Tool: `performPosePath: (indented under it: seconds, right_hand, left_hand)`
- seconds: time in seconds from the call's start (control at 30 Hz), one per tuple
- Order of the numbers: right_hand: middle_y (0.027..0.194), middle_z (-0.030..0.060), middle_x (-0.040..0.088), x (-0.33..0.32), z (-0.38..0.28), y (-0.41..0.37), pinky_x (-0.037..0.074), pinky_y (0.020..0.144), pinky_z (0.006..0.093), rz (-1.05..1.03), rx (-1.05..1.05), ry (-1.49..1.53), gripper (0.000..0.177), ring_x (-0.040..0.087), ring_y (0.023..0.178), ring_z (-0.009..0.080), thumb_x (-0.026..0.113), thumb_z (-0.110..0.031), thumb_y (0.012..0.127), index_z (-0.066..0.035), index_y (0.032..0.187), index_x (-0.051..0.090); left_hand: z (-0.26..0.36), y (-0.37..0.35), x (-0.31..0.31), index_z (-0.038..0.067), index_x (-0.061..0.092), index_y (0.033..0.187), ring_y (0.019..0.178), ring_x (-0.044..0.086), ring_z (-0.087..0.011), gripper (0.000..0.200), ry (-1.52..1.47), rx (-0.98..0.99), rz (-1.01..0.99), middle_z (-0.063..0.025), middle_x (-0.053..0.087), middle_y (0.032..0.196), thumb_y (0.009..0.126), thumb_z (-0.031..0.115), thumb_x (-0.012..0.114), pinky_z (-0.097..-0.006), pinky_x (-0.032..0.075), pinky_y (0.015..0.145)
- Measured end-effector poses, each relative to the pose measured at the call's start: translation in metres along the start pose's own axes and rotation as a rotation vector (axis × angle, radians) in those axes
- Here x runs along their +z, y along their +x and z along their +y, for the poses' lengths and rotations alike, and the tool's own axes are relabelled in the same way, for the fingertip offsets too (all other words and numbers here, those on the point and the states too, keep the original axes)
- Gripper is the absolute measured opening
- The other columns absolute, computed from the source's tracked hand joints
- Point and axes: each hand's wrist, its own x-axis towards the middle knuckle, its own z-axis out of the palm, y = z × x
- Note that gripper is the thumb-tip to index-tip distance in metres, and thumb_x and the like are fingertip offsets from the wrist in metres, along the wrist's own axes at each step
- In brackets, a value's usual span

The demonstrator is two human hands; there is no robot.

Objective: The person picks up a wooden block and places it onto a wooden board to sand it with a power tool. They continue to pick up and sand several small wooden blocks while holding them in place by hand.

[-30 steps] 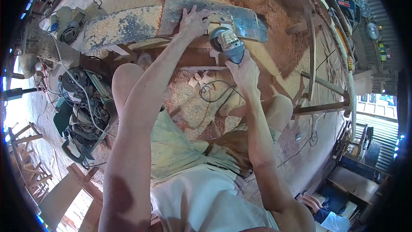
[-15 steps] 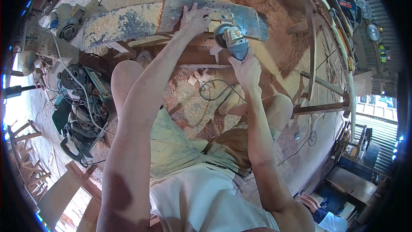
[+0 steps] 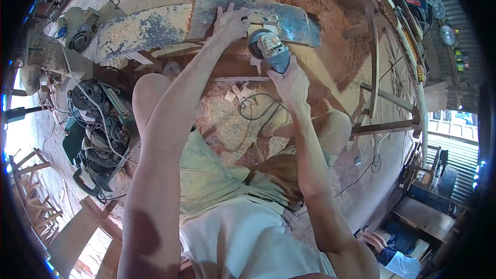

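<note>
My right hand (image 3: 290, 83) is wrapped round the rear body of an angle grinder (image 3: 276, 56) with a grey casing and a metal head. Its round disc (image 3: 255, 44) points left and overlaps the front edge of a dark, worn board (image 3: 292, 19). Pale wood (image 3: 269, 29) shows beside the disc, partly hidden by the tool. My left hand (image 3: 231, 24) lies on the dark board, fingers spread, just up and left of the disc. Left of it, the bench continues as a paint-flaked plank (image 3: 142, 30).
Below the bench, small wood offcuts (image 3: 237, 92) and a looped cable (image 3: 258, 108) lie on the sawdust-covered floor. A crate of power tools and cords (image 3: 95, 129) stands left of my knee. A motorised machine (image 3: 80, 31) is at upper left, and a wooden frame (image 3: 387, 128) at right.
My right hand has moved the grinder slightly left, bringing its disc closer to my left hand. My left hand stays spread on the board, shifted slightly left in view.
</note>
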Motion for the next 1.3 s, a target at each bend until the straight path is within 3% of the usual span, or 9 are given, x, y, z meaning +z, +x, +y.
performPosePath:
  seconds: [0.07,0.17,0.37,0.57,0.77,0.87,1.1,1.3]
  right_hand:
    - [0.107,0.0309,0.079,0.006,0.006,0.001,0.058,0.095,0.0587,0.087,-0.034,0.023,0.065,0.076,0.107,0.0516,0.086,-0.04,0.086,0.0,0.133,0.065]
    - [0.108,0.0306,0.08,-0.001,0.009,0.006,0.058,0.096,0.0578,0.027,0.081,-0.015,0.066,0.077,0.108,0.0512,0.086,-0.039,0.086,-0.001,0.137,0.065]
    - [0.109,0.0309,0.079,0.008,0.001,0.0,0.06,0.093,0.0603,0.003,-0.075,-0.023,0.07,0.077,0.105,0.0527,0.086,-0.039,0.087,0.003,0.138,0.063]
    - [0.111,0.031,0.079,-0.003,-0.001,0.006,0.059,0.094,0.0597,0.0,0.074,-0.022,0.075,0.076,0.107,0.0531,0.086,-0.039,0.087,0.004,0.144,0.061]
    - [0.11,0.0318,0.078,0.01,0.005,0.004,0.059,0.093,0.0617,0.022,-0.065,0.007,0.07,0.076,0.105,0.0543,0.087,-0.039,0.086,0.003,0.137,0.063]
    - [0.112,0.0317,0.078,-0.004,-0.002,0.008,0.058,0.096,0.0613,0.004,0.041,-0.023,0.068,0.075,0.108,0.054,0.088,-0.037,0.086,0.001,0.136,0.061]
    - [0.11,0.0319,0.078,0.01,0.001,0.001,0.059,0.091,0.0619,0.005,-0.066,0.0,0.063,0.075,0.104,0.0545,0.088,-0.037,0.086,0.0,0.131,0.063]
    - [0.105,0.032,0.079,-0.002,0.009,0.009,0.057,0.093,0.0603,0.067,0.062,0.015,0.061,0.076,0.107,0.0536,0.085,-0.04,0.086,0.002,0.127,0.065]
  left_hand:
    - [0.001,-0.002,-0.005,0.033,0.061,0.163,0.167,0.033,-0.046,0.057,0.001,0.0,-0.02,-0.004,0.052,0.174,0.106,0.039,0.064,-0.0714,0.013,0.137]
    - [0.0,-0.002,-0.002,0.032,0.061,0.162,0.167,0.033,-0.0456,0.057,-0.015,-0.003,-0.006,-0.0036,0.053,0.173,0.106,0.039,0.064,-0.0713,0.014,0.137]
    - [0.002,0.001,-0.006,0.03,0.062,0.162,0.167,0.034,-0.0452,0.058,0.009,-0.021,-0.035,-0.0036,0.054,0.173,0.105,0.04,0.066,-0.0711,0.014,0.137]
    - [0.003,-0.001,-0.007,0.031,0.063,0.161,0.167,0.034,-0.0451,0.057,-0.016,-0.013,-0.02,-0.0031,0.054,0.173,0.105,0.04,0.066,-0.0721,0.014,0.137]
    - [0.0,0.0,-0.005,0.033,0.061,0.162,0.166,0.035,-0.0452,0.058,0.006,-0.009,-0.035,-0.0015,0.053,0.173,0.105,0.041,0.065,-0.0722,0.014,0.137]
    - [0.0,-0.002,-0.006,0.033,0.061,0.162,0.166,0.035,-0.0451,0.058,-0.001,-0.002,-0.022,-0.0023,0.054,0.173,0.105,0.042,0.065,-0.0716,0.014,0.137]
    - [0.0,0.001,-0.006,0.03,0.062,0.162,0.167,0.034,-0.0447,0.059,-0.009,-0.002,-0.031,-0.0026,0.054,0.173,0.105,0.042,0.065,-0.0715,0.013,0.137]
    - [-0.005,0.004,-0.001,0.028,0.062,0.161,0.167,0.032,-0.0454,0.059,-0.019,0.006,-0.02,-0.0012,0.055,0.172,0.104,0.041,0.066,-0.0721,0.011,0.137]
